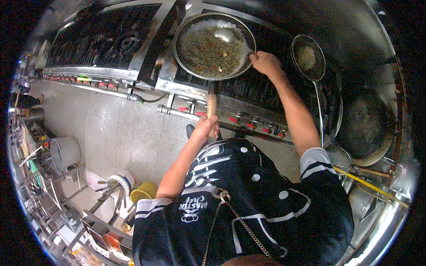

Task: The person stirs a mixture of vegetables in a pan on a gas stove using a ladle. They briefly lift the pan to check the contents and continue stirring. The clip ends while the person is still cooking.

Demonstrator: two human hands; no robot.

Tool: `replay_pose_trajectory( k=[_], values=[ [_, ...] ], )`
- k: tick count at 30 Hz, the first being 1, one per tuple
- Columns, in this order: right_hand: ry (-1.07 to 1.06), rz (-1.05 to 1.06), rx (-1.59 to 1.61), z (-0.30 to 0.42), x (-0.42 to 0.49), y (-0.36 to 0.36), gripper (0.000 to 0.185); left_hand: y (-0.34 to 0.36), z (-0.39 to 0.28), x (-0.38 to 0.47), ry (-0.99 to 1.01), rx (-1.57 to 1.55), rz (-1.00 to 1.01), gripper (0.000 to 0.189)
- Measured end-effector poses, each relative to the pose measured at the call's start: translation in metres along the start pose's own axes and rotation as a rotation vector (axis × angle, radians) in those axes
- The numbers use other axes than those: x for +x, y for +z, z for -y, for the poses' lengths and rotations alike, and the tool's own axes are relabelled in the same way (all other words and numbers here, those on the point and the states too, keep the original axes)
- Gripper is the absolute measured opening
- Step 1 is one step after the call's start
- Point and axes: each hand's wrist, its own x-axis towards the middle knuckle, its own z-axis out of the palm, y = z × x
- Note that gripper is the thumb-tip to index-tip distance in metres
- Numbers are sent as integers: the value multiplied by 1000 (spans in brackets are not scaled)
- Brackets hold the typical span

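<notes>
A round metal wok point(186, 71) is over the dark burner grates, with a wooden handle point(211, 103) pointing towards me. Inside lies a chopped green leafy mixture point(206, 50) with red and pale bits. The rounded metal bowl of a ladle or spoon point(223, 34) rests on the food. My left hand point(207, 128) grips the wooden handle near its end. At the wok's right rim is my right hand point(265, 62), its fingers closed; the wok's edge hides what exactly they grip, perhaps a utensil's handle. Right of it, a long-handled strainer point(316, 77) holds a pale clump.
Red gas valve handles point(251, 125) line a pipe along the stove front point(186, 89). A large blackened wok point(364, 126) stands far right, beside a yellow hose or rod point(362, 182). Behind on the left are a white bucket point(128, 179), a yellow bucket point(144, 192) and a metal pot point(68, 151).
</notes>
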Motion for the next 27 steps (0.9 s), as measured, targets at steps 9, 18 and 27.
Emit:
replay_pose_trajectory(
  k=[9,18,27],
  values=[
    [-48,90,-12,-3,-79,6,38,1,2,1,-32,36,-18,22],
    [-127,-93,-9,-26,-28,8,35,5,2,-2,15,22,-25,21],
    [-16,-7,62,21,-14,18,39,1,5,2,-24,-9,-16,19]
  ],
)
